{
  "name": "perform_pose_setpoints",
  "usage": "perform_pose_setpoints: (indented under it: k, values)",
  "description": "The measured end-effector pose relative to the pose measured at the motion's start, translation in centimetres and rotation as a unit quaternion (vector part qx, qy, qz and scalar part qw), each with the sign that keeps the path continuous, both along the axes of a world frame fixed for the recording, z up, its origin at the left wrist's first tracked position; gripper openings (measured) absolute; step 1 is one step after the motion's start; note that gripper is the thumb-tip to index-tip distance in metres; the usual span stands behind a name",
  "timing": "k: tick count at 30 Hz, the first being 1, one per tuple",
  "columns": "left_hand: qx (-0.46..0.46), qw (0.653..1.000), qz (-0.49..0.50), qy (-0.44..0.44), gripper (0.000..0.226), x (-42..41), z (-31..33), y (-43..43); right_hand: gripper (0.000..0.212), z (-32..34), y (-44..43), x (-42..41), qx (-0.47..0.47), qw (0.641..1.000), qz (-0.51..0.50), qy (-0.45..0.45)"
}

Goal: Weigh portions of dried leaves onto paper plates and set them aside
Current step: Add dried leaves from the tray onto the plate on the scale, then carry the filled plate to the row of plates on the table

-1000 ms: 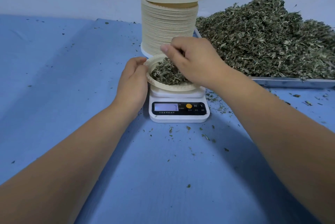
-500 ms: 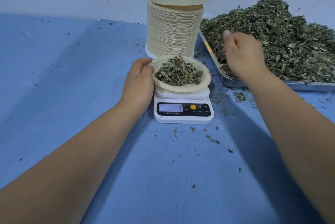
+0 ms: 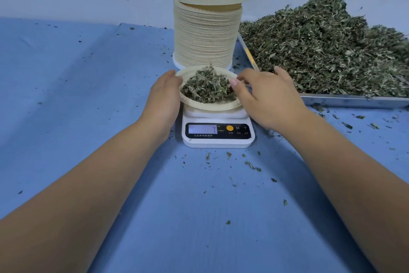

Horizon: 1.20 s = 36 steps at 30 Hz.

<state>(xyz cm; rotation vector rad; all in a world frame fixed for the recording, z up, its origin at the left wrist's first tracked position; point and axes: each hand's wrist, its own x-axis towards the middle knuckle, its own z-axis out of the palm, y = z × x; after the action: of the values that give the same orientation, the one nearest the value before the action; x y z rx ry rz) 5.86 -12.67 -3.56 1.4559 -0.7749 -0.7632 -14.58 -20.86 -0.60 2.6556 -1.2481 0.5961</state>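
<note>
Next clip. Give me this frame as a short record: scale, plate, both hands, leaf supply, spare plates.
scale: white, on blue table, display lit, reading illegible
plate: on scale, holds a leaf portion
left hand: holds plate's left rim
right hand: fingers curled at plate's right rim, grip unclear
tray: right of scale, heaped with leaves
stack: spare plates, behind scale
</note>
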Motion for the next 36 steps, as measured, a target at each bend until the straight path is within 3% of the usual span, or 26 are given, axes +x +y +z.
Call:
perform_pose_setpoints:
  k: [2,5,7,11,17,24,29,31,34,36]
  values:
    - [0.003,0.998,0.01,0.061,0.061,0.0,0.4,0.1,0.044,0.2,0.5,0.4,0.056,0.995,0.013,-0.076]
    - [-0.038,0.985,0.075,0.15,0.022,0.7,1.6,0.4,0.03,0.8,1.1,1.2,0.184,0.961,0.05,-0.203]
    - [-0.07,0.971,0.118,0.198,0.029,1.7,2.5,0.7,0.023,1.1,1.6,2.1,0.234,0.938,0.087,-0.241]
    - [-0.086,0.963,0.173,0.189,0.031,5.9,3.4,3.1,0.029,1.9,2.8,6.1,0.27,0.928,0.165,-0.198]
    - [-0.096,0.938,0.266,0.202,0.027,14.3,4.4,9.6,0.032,1.7,5.7,16.8,0.244,0.922,0.266,-0.144]
    - [-0.047,0.91,0.377,0.168,0.021,25.5,4.0,16.4,0.03,0.2,9.4,31.5,0.288,0.885,0.333,-0.149]
    - [0.05,0.914,0.399,0.056,0.029,32.1,2.2,19.2,0.036,-1.5,11.4,41.6,0.273,0.897,0.318,-0.143]
    - [0.041,0.903,0.427,0.036,0.025,33.9,1.7,20.1,0.037,-2.1,11.6,45.4,0.259,0.906,0.305,-0.139]
    - [0.042,0.897,0.439,-0.028,0.052,35.3,0.3,20.9,0.038,-3.4,11.5,50.6,0.245,0.916,0.293,-0.127]
    - [0.022,0.906,0.418,-0.056,0.047,35.4,-0.2,20.8,0.037,-4.0,11.1,53.1,0.249,0.92,0.274,-0.129]
